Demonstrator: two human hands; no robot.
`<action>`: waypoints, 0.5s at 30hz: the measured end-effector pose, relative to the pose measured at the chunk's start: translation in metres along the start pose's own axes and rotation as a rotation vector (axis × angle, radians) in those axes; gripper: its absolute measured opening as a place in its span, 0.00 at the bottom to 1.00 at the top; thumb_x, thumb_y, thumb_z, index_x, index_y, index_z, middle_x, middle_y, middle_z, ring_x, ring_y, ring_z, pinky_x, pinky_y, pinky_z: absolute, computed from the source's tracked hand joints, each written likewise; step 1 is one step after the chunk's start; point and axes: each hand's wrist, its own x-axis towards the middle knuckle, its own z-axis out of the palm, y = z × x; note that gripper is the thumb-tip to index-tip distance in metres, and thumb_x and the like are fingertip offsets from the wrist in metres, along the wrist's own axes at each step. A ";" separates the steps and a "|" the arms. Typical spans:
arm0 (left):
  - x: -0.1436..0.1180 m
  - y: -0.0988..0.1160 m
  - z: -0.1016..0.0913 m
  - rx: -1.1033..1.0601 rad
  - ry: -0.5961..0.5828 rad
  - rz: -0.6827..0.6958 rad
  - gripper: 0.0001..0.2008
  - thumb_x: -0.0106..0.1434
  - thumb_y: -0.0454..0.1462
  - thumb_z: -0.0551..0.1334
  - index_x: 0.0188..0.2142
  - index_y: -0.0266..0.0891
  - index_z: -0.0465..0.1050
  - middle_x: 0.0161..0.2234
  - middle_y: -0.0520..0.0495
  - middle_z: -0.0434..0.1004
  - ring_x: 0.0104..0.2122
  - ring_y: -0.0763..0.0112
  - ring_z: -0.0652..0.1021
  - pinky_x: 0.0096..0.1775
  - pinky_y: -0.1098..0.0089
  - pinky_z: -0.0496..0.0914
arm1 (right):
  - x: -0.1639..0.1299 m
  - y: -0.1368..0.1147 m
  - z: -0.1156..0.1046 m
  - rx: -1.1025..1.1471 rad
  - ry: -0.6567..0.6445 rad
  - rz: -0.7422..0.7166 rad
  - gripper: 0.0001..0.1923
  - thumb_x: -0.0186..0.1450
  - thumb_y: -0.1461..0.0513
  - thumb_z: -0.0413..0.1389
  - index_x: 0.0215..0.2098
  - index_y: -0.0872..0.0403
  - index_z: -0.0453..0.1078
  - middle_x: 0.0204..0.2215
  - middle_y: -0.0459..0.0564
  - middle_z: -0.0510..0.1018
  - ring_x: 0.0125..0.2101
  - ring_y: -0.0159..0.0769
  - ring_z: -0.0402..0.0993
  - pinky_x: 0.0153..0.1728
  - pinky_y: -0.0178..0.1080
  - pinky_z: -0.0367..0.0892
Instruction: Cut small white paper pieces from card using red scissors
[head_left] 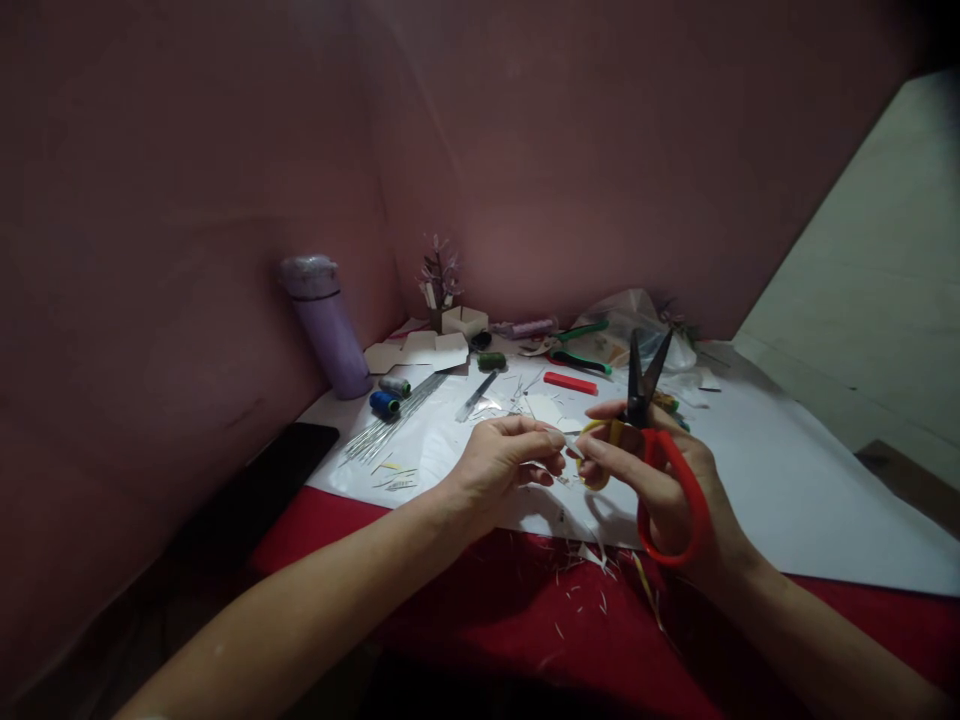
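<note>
My right hand (660, 480) holds scissors (645, 385) with black blades pointing up and slightly parted, and red and yellow handle loops. Its fingertips also pinch a tiny pale piece (572, 447) together with the fingertips of my left hand (502, 460). Both hands meet over a white sheet (787, 480) spread on a red tablecloth (480, 600). Small white clippings lie scattered under the hands.
A purple bottle (326, 325) stands at the back left by the wall. Thread spools (390, 395), a bundle of thin wires (390, 425), green-handled pliers (574, 345), a red bar (570, 382), white card pieces (431, 350), a small decorative tree (441, 280) and a plastic bag (626, 320) lie behind.
</note>
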 end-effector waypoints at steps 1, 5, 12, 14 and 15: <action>0.000 -0.001 0.000 -0.001 0.001 -0.001 0.09 0.48 0.36 0.68 0.25 0.32 0.70 0.20 0.48 0.72 0.21 0.76 0.71 0.27 0.73 0.61 | 0.000 0.000 0.000 -0.004 -0.005 -0.007 0.15 0.54 0.59 0.62 0.38 0.52 0.65 0.21 0.42 0.73 0.19 0.30 0.71 0.24 0.34 0.68; 0.000 -0.004 0.001 0.007 -0.008 0.002 0.10 0.47 0.36 0.69 0.25 0.32 0.71 0.20 0.48 0.72 0.21 0.77 0.71 0.26 0.73 0.61 | -0.001 0.001 0.000 -0.040 -0.024 -0.038 0.15 0.54 0.60 0.62 0.37 0.52 0.65 0.21 0.41 0.73 0.20 0.28 0.69 0.23 0.32 0.66; 0.002 -0.007 -0.001 0.007 -0.060 0.039 0.12 0.44 0.38 0.71 0.27 0.33 0.74 0.23 0.48 0.73 0.24 0.75 0.72 0.27 0.72 0.62 | -0.001 -0.003 0.001 -0.070 0.043 -0.053 0.15 0.53 0.60 0.63 0.36 0.52 0.65 0.21 0.41 0.72 0.20 0.27 0.67 0.21 0.30 0.63; 0.001 -0.006 -0.001 0.019 -0.052 0.043 0.13 0.44 0.38 0.71 0.27 0.32 0.74 0.23 0.48 0.73 0.24 0.75 0.72 0.27 0.72 0.62 | -0.001 -0.004 0.001 -0.068 0.047 -0.055 0.15 0.53 0.61 0.63 0.36 0.52 0.65 0.21 0.41 0.72 0.20 0.28 0.67 0.21 0.31 0.63; 0.000 -0.006 0.000 0.030 -0.050 0.048 0.13 0.45 0.38 0.71 0.27 0.32 0.73 0.23 0.47 0.73 0.24 0.75 0.72 0.27 0.72 0.63 | -0.001 -0.004 0.001 -0.071 0.044 -0.055 0.15 0.53 0.61 0.63 0.37 0.52 0.65 0.21 0.41 0.71 0.20 0.28 0.67 0.21 0.31 0.63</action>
